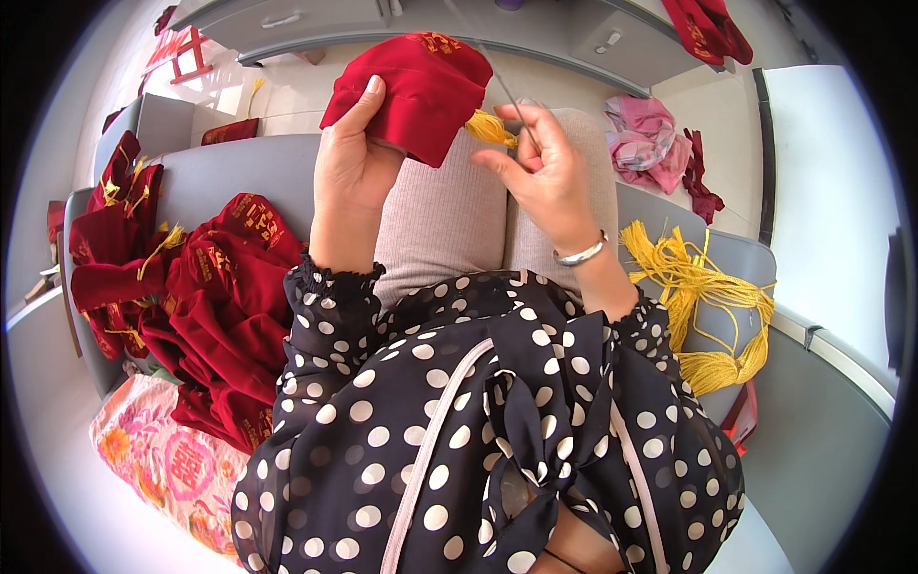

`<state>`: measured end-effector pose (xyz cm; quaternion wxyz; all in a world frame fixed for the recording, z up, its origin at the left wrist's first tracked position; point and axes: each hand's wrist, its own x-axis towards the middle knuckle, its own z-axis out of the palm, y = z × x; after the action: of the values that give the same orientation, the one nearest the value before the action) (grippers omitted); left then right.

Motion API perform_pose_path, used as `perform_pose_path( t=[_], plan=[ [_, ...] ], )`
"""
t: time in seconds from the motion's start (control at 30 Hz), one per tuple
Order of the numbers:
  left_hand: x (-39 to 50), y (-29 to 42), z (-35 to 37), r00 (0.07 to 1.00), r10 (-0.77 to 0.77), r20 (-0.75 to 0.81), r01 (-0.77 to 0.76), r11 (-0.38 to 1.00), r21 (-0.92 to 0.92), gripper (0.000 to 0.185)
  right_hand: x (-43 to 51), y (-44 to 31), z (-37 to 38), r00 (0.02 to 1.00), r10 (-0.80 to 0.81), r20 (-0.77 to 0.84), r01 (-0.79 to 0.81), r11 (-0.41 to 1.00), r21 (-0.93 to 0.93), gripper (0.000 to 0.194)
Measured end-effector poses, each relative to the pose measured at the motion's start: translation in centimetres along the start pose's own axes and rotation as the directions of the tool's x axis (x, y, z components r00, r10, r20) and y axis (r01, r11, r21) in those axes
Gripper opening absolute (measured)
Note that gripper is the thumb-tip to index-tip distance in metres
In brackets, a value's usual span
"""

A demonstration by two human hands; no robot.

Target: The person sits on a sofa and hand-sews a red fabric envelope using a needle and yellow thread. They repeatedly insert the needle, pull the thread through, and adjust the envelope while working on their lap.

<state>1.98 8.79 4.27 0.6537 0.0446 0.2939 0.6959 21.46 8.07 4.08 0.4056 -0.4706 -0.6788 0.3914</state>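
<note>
My left hand (355,154) grips a dark red velvet pouch (419,93) with gold printing near its far end, held above my lap. The thumb lies on top of the cloth, and the other fingers are hidden beneath or inside it. A yellow tassel (490,129) shows at the pouch's right edge, close to my right fingertips. In the curled fingers of my right hand (545,168) is a long thin metal rod (510,93), blurred at its far end; whether it is a needle I cannot tell. The right thumb stands apart, pointing at the pouch.
Several red pouches (229,287), some with yellow tassels, are heaped on the grey bench (229,165) to my left. Bundles of yellow tasselled cord (706,301) lie at my right. Pink cloth (649,140) is on the floor; a grey drawer cabinet (430,29) stands ahead.
</note>
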Motion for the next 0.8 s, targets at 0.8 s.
perform_pose_path(
  t=[0.8],
  plan=[
    [1.3, 2.1, -1.6, 0.989, 0.112, -0.094, -0.125, 0.982, -0.142, 0.03, -1.1, 1.6, -4.6, 0.952, 0.305, 0.035, -0.208, 0.554, 0.806, 0.027]
  ],
)
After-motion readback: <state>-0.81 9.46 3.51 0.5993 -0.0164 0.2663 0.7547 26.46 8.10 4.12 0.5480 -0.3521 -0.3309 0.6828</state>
